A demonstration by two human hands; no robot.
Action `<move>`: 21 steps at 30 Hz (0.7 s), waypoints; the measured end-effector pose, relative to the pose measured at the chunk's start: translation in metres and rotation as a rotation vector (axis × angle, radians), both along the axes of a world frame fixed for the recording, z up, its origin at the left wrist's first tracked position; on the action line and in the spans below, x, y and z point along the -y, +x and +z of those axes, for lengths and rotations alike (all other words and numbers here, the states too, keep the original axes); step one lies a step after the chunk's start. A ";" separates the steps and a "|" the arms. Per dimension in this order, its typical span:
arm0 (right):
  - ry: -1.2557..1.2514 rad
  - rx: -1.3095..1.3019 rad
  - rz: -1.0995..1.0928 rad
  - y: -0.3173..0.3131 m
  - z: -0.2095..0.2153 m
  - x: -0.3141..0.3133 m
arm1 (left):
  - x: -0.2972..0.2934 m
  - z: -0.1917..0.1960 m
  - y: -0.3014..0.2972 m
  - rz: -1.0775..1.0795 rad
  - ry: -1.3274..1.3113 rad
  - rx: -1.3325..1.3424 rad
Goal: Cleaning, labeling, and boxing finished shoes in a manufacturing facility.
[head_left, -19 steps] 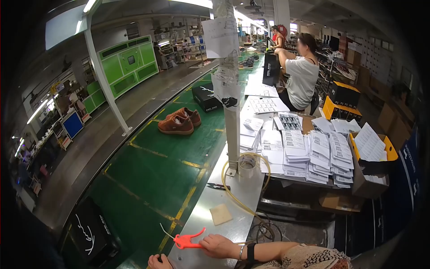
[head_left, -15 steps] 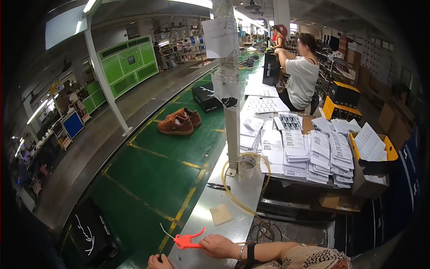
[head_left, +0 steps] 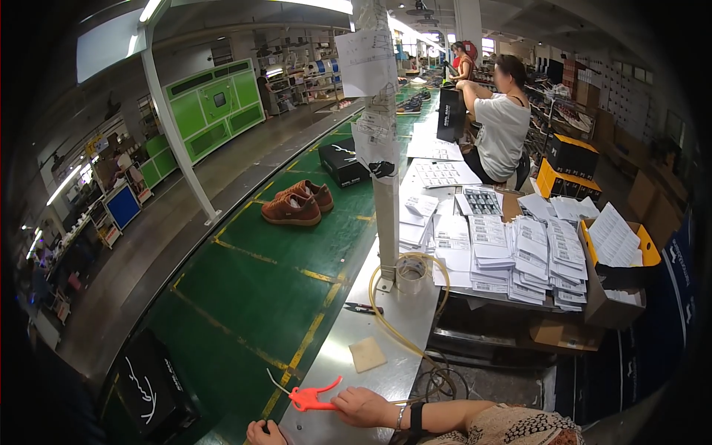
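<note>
An orange air blow gun [head_left: 311, 399] with a thin bent metal nozzle lies over the border between the green belt and the metal ledge. My right hand [head_left: 362, 408] is closed round its rear end. At the lower edge my left hand [head_left: 265, 433] shows only in part, its fingers curled; anything in them is hidden. A flat beige pad [head_left: 367, 354] rests on the ledge beyond my right hand. Farther along are black thread snips [head_left: 363, 308] and a roll of clear tape [head_left: 410, 273] beside the post.
Brown shoes [head_left: 297, 204] stand on the green belt [head_left: 245, 289]. Black shoeboxes sit at near left [head_left: 148, 386] and farther off [head_left: 343, 162]. A wrapped post [head_left: 387, 222] rises from the ledge, with a yellow hose [head_left: 400, 335] looping by it. Paper stacks [head_left: 489, 241] and a seated co-worker [head_left: 498, 122] are right.
</note>
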State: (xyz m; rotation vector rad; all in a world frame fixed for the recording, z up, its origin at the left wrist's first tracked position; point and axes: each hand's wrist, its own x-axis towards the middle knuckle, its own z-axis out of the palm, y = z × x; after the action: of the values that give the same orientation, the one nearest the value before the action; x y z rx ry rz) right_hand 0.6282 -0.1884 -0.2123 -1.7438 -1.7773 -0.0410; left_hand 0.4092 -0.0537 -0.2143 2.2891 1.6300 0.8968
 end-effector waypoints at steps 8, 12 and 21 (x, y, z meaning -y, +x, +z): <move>0.006 0.012 -0.003 -0.001 0.001 0.004 | 0.002 0.000 0.000 -0.018 0.046 0.057; 0.003 -0.003 -0.003 -0.002 0.000 0.005 | 0.005 0.001 -0.001 -0.017 0.053 0.085; -0.034 -0.074 0.100 -0.012 0.008 0.000 | -0.001 -0.012 -0.035 0.132 -0.217 0.449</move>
State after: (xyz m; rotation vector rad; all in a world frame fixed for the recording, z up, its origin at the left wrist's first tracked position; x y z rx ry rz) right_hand 0.6162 -0.1880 -0.2039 -1.6558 -1.8179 0.0957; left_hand 0.3746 -0.0531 -0.2265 1.6999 1.5935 1.1039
